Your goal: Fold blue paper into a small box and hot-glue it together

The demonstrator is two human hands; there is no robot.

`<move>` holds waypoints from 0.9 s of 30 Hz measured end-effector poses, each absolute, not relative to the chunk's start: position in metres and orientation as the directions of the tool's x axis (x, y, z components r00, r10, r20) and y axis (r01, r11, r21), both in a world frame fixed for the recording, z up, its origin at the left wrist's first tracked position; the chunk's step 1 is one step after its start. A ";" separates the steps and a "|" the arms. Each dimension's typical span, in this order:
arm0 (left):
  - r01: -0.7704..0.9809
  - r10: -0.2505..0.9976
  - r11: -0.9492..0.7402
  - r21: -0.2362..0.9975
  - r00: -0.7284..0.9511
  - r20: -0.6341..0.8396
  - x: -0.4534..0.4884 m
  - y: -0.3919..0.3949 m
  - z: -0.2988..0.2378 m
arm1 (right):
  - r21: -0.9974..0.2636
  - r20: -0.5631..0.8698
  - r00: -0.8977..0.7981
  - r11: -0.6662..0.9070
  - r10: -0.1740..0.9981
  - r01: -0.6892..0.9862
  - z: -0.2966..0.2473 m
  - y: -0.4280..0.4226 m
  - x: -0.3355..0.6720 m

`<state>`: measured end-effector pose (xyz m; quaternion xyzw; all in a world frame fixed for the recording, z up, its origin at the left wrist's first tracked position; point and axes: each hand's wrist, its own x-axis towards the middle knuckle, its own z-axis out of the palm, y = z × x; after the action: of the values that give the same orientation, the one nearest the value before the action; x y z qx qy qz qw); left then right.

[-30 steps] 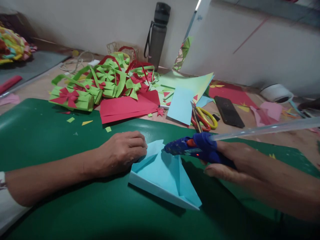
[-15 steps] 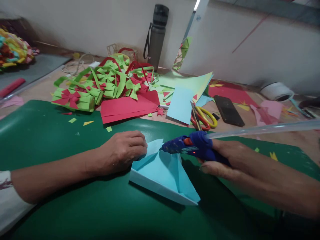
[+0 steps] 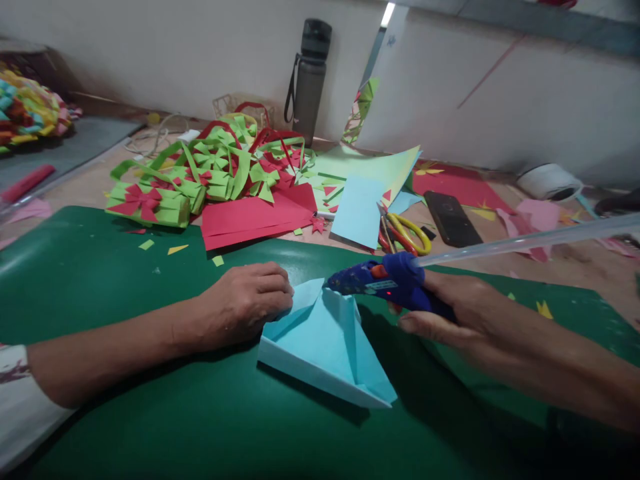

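A folded light-blue paper box point(image 3: 327, 340) with raised edges rests on the green mat point(image 3: 200, 413). Curled at its left edge, my left hand point(image 3: 253, 297) grips the paper; the fingertips are partly hidden. My right hand point(image 3: 460, 313) is wrapped round the handle of a blue glue gun point(image 3: 400, 283) with an orange part on top and a small red light. The gun's nozzle points left, at the far edge of the box. A long clear glue stick point(image 3: 520, 241) sticks out of its back, passing above my right wrist.
Behind the mat lie green and red paper baskets point(image 3: 165, 200), red paper sheets point(image 3: 260, 217), a light-blue sheet point(image 3: 357, 210), scissors point(image 3: 413, 230) and a phone point(image 3: 453, 219). A dark bottle point(image 3: 309, 87) stands by the wall. Small paper scraps point(image 3: 177, 250) dot the mat.
The glue gun has risen slightly, its nozzle shifting up along the far edge of the box. My left hand stays in place on the paper.
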<state>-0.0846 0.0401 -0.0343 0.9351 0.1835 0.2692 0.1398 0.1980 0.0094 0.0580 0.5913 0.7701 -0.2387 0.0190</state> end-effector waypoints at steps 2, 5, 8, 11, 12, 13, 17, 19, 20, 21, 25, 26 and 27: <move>0.273 0.419 -0.895 0.353 0.787 0.453 -0.084 0.041 -0.035 | -0.401 -0.270 -0.301 0.178 0.915 0.899 0.058 0.010 0.201; 0.280 0.415 -0.898 0.339 0.796 0.441 -0.084 0.041 -0.034 | -0.485 -0.152 -0.220 0.121 0.964 0.866 0.056 0.006 0.210; 0.311 0.421 -0.896 0.317 0.823 0.381 -0.084 0.040 -0.031 | -0.512 -0.070 -0.125 0.072 0.990 0.856 0.052 0.001 0.217; 0.337 0.415 -0.899 0.278 0.857 0.305 -0.084 0.039 -0.028 | -0.514 -0.045 -0.091 0.055 0.995 0.856 0.043 0.000 0.220; 0.342 0.414 -0.901 0.268 0.861 0.294 -0.084 0.039 -0.027 | -0.526 -0.045 -0.082 0.046 0.996 0.849 0.039 0.000 0.221; 0.348 0.417 -0.900 0.262 0.862 0.287 -0.083 0.038 -0.027 | -0.541 -0.049 -0.078 0.039 0.996 0.840 0.035 0.001 0.222; 0.384 0.450 -0.886 0.262 0.850 0.274 -0.081 0.035 -0.025 | -0.546 -0.014 -0.095 0.072 0.995 0.834 0.018 -0.001 0.232; 0.379 0.458 -0.879 0.289 0.840 0.291 -0.080 0.034 -0.024 | -0.538 0.013 -0.096 0.088 0.995 0.838 0.012 -0.005 0.239; 0.361 0.452 -0.880 0.309 0.836 0.312 -0.080 0.033 -0.025 | -0.539 0.020 -0.091 0.087 0.996 0.838 0.010 -0.007 0.241; 0.333 0.440 -0.882 0.332 0.834 0.333 -0.080 0.033 -0.025 | -0.539 0.018 -0.086 0.082 0.996 0.838 0.009 -0.008 0.243; 0.201 0.383 -0.871 0.448 0.849 0.363 -0.081 0.035 -0.030 | -0.541 -0.056 -0.075 0.033 0.996 0.840 0.009 -0.011 0.241; 0.185 0.375 -0.863 0.470 0.858 0.351 -0.082 0.035 -0.032 | -0.541 -0.080 -0.071 0.017 0.994 0.841 0.010 -0.010 0.241; 0.181 0.370 -0.859 0.479 0.866 0.336 -0.082 0.035 -0.033 | -0.540 -0.098 -0.066 0.002 0.993 0.842 0.010 -0.010 0.241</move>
<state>-0.0821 0.0353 -0.0334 0.9401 0.1466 0.2134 0.2217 0.2405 -0.0098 0.0101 0.6648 0.6899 -0.2383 -0.1588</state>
